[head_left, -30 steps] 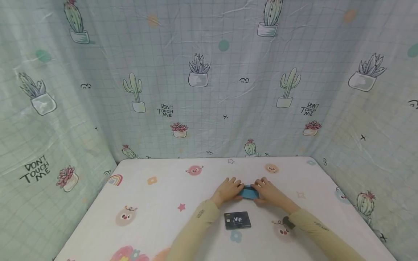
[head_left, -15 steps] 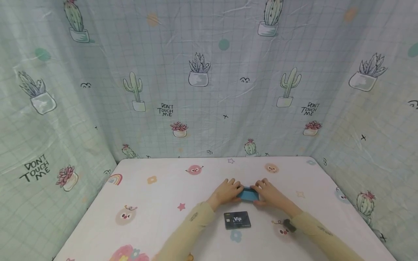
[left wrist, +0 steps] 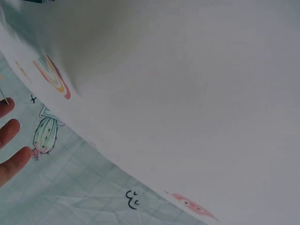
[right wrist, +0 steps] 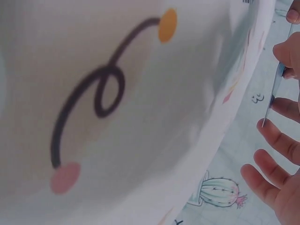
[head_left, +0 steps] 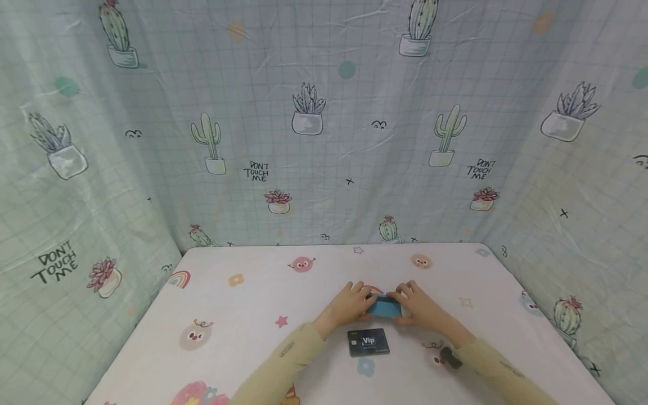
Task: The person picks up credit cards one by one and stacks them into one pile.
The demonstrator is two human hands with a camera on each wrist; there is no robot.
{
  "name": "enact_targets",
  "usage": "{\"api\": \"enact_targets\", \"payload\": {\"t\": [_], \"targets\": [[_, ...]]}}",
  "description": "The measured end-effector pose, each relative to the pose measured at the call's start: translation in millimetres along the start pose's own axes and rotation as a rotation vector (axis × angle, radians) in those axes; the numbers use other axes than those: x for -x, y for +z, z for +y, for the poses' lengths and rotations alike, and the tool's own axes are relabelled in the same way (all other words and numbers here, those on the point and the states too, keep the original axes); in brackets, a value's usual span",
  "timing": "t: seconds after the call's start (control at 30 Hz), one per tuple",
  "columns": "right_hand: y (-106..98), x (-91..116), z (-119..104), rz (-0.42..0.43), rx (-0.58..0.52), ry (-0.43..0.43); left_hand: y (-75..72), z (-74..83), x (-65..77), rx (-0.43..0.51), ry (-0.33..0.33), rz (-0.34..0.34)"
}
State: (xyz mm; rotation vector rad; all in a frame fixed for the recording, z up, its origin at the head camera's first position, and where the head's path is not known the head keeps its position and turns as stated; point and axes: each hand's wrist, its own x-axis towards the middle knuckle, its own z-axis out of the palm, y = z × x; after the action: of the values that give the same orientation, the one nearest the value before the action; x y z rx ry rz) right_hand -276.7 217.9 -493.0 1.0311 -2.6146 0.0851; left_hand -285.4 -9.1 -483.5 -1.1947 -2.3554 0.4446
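Both hands hold a thin blue card (head_left: 385, 307) between them, above the white table in the head view. My left hand (head_left: 349, 304) pinches its left end and my right hand (head_left: 421, 306) its right end. Seen edge-on in the right wrist view, the blue card (right wrist: 275, 89) is a thin line between the fingers and thumb of the right hand (right wrist: 283, 187). Only a few fingertips of the left hand (left wrist: 10, 138) show at the left wrist view's edge. Nearer the person, a dark card (head_left: 368, 342) printed "Vip" lies flat on the table.
A white tablecloth with printed figures covers the table (head_left: 243, 326). Cactus-patterned curtain (head_left: 324, 157) stands behind the table and along both sides. A small dark block (head_left: 450, 358) sits by the right sleeve's cuff.
Both hands have drawn the blue card slightly toward the person, nearer to the dark card. More of the blue card's face shows now. The dark card has stayed in place.
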Motion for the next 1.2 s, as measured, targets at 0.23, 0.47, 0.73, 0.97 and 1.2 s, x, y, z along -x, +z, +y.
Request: {"api": "enact_targets", "payload": {"t": [0.23, 0.47, 0.73, 0.97, 1.2], "targets": [[-3.3, 2.2, -6.6, 0.000, 0.004, 0.012, -4.8, 2.9, 6.1, -0.011, -0.012, 0.009], [-5.3, 3.9, -9.0, 0.067, 0.026, -0.029, -6.6, 3.3, 10.3, -0.024, -0.005, 0.054], [-4.7, 5.3, -10.9, 0.132, 0.047, -0.083, -12.3, 4.8, 17.4, -0.001, -0.012, 0.043], [-8.8, 5.2, -16.5, 0.128, 0.021, -0.096, -16.0, 5.1, 24.2, 0.007, -0.015, 0.032], [-11.9, 5.2, -23.3, 0.061, -0.002, -0.050, -18.1, 5.4, 31.9, 0.018, -0.008, 0.048]]}}
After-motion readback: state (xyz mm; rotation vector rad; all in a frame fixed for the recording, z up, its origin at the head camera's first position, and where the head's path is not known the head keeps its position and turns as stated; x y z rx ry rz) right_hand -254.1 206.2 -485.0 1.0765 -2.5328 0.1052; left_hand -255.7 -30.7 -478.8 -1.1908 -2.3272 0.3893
